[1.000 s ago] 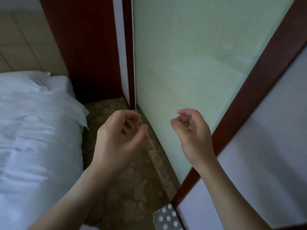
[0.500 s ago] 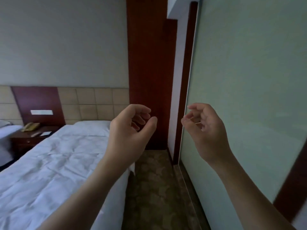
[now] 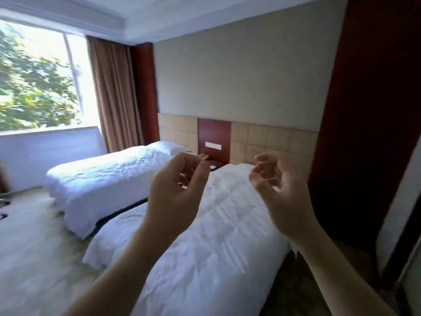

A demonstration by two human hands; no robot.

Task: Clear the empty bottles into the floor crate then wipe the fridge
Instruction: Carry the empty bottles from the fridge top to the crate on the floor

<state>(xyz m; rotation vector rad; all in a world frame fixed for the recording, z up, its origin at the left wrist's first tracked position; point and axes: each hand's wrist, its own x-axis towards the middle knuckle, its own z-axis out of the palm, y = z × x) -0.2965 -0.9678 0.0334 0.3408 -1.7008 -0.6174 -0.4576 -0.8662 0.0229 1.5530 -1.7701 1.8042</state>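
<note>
Both sets of fingers, left (image 3: 182,165) and right (image 3: 265,166), hang curled over the near bed (image 3: 205,258), which runs away behind them to the headboard (image 3: 268,139). A second bed (image 3: 102,176) lies left of the left fingers, with the window (image 3: 38,78) and curtain (image 3: 114,94) further left behind it. A wood panel (image 3: 369,110) stands right of the right fingers, and a phone (image 3: 203,157) peeks out just behind the left fingertips, between the beds.

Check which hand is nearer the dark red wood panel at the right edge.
Right. The right hand is raised over the near bed, close beside the wood panel in the view. The left hand is further toward the far bed, away from the panel. Both hold nothing.
</note>
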